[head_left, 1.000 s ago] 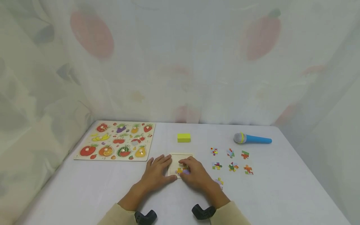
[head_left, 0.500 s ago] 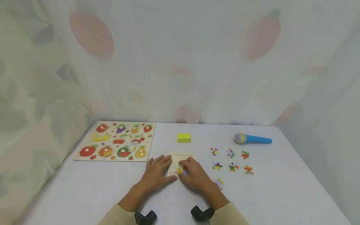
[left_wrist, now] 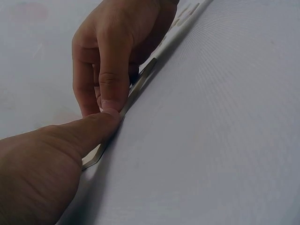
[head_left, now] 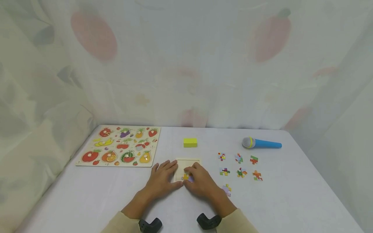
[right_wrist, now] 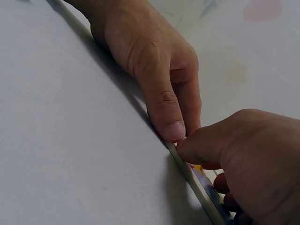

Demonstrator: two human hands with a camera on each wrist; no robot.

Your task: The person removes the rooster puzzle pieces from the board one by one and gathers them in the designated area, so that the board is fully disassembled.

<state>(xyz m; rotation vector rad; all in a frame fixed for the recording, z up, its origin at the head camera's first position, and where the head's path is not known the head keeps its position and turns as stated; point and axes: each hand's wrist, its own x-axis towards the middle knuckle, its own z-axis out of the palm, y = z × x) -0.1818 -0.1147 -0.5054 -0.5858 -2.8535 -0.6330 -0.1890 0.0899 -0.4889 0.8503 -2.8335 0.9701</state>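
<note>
In the head view, a small wooden puzzle tray [head_left: 187, 160] lies between the hands with a yellow-and-purple jigsaw puzzle piece [head_left: 185, 177] in its lower part. My left hand [head_left: 162, 180] rests along the tray's left side, fingers extended, its thumb on the near edge. My right hand [head_left: 201, 180] bends over the tray's right half, thumb and index finger curled about a purple jigsaw puzzle piece [head_left: 190, 179] partly hidden under it. In the right wrist view, the two thumbs meet at the tray's edge [right_wrist: 197, 190].
Several loose puzzle pieces [head_left: 241, 172] lie in rows to the right. Behind them is a blue toy microphone [head_left: 266, 144]. A yellow block [head_left: 190, 142] stands beyond the tray. At the back left lies a fruit peg board [head_left: 116, 164].
My right hand has shifted slightly left over the tray, its thumb now close to the left thumb. My left hand has stayed put.
</note>
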